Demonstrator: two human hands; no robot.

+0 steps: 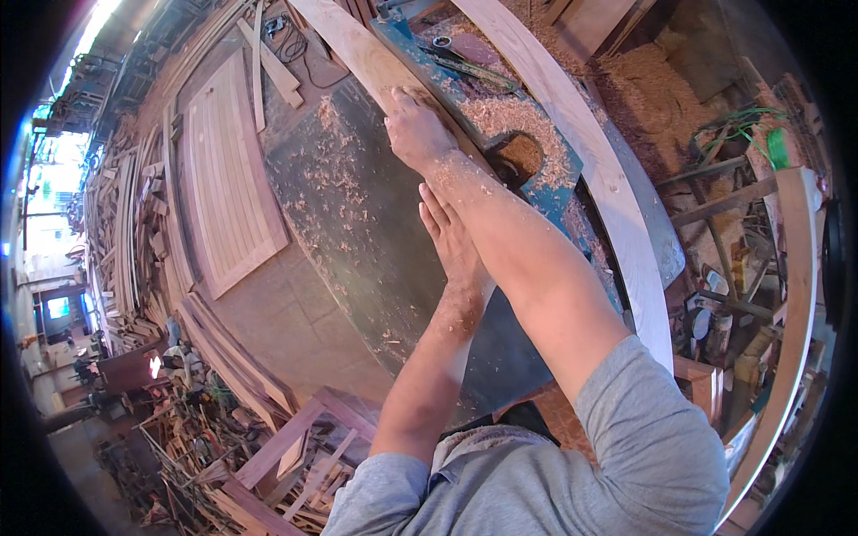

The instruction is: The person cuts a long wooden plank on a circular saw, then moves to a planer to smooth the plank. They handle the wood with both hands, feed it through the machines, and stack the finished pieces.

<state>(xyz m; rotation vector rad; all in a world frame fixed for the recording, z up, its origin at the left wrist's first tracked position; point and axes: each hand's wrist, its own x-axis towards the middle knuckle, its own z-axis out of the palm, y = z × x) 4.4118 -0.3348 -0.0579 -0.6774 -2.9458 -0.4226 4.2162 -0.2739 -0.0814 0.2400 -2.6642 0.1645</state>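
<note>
A long wooden board [357, 49] runs away from me along the edge of a dark metal machine table [357, 223]. On top of the board lies my right hand [418, 134], its fingers bent over the wood. My right forearm crosses over and hides the board's near part. Below that forearm is my left hand [450, 234], fingers stretched out and lying flat, close to the table and the board's near part. Whether it touches the board is hidden. Shavings [344, 183] are scattered over the metal table, and a few stick to my forearms.
Right of the board, a blue machine body [559, 170] carries piled shavings [514, 121] around a dark opening. A long pale curved plank [617, 192] lies beyond it. Left on the floor are a slatted wood panel [228, 170] and stacked strips; scrap wood [295, 447] lies lower left.
</note>
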